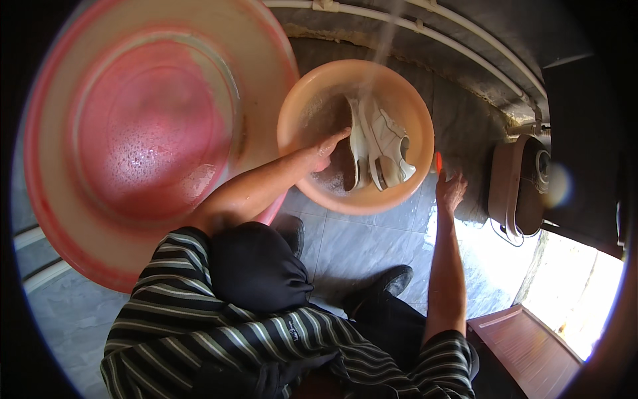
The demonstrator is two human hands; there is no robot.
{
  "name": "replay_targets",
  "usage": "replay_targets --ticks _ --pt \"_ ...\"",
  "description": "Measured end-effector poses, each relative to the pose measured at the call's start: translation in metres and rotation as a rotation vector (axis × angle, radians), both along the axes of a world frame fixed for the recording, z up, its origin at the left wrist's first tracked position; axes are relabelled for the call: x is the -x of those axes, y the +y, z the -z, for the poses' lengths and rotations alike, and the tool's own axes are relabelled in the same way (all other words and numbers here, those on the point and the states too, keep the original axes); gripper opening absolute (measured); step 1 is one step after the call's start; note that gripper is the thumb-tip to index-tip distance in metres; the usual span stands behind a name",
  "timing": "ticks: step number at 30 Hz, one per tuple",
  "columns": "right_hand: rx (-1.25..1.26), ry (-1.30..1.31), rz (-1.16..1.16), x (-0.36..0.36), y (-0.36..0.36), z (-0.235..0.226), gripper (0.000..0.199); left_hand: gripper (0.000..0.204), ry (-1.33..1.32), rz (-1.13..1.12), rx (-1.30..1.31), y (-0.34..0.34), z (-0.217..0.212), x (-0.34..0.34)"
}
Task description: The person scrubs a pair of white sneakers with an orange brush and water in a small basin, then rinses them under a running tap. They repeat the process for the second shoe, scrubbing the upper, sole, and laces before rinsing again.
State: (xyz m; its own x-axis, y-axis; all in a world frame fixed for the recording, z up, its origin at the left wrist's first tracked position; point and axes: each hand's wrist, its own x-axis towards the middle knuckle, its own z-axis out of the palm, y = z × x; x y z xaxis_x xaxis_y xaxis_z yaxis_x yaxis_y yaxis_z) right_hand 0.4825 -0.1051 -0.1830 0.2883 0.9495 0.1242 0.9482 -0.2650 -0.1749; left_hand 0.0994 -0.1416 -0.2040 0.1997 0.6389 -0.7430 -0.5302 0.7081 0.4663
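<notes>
An orange plastic basin (302,100) stands on the grey tiled floor with soapy water in it and a pair of white shoes (380,143) lying side by side. A stream of water falls into it from above. My left hand (327,147) reaches into the basin, fingers apart, touching the sole of the nearer shoe. My right hand (450,189) is just outside the basin's right rim, gripping a small orange object (438,163) that sticks up from the fist; what it is cannot be made out.
A large red and pink tub (133,133) with wet suds fills the left. A white pipe (432,33) runs along the back wall. A beige appliance (518,186) stands at right. My black shoes (385,286) rest on the tiles. A wooden step (525,346) lies at lower right.
</notes>
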Motion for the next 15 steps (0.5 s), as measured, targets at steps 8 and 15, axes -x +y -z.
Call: replay_targets --ticks 8,15 --pt "0.034 -0.047 -0.777 0.202 -0.039 -0.064 0.054 0.078 0.762 -0.006 -0.376 -0.020 -0.009 -0.046" --pt "0.255 -0.230 -0.582 0.214 -0.030 -0.052 0.080 0.117 1.516 0.420 -0.360 -0.022 -0.044 -0.011"
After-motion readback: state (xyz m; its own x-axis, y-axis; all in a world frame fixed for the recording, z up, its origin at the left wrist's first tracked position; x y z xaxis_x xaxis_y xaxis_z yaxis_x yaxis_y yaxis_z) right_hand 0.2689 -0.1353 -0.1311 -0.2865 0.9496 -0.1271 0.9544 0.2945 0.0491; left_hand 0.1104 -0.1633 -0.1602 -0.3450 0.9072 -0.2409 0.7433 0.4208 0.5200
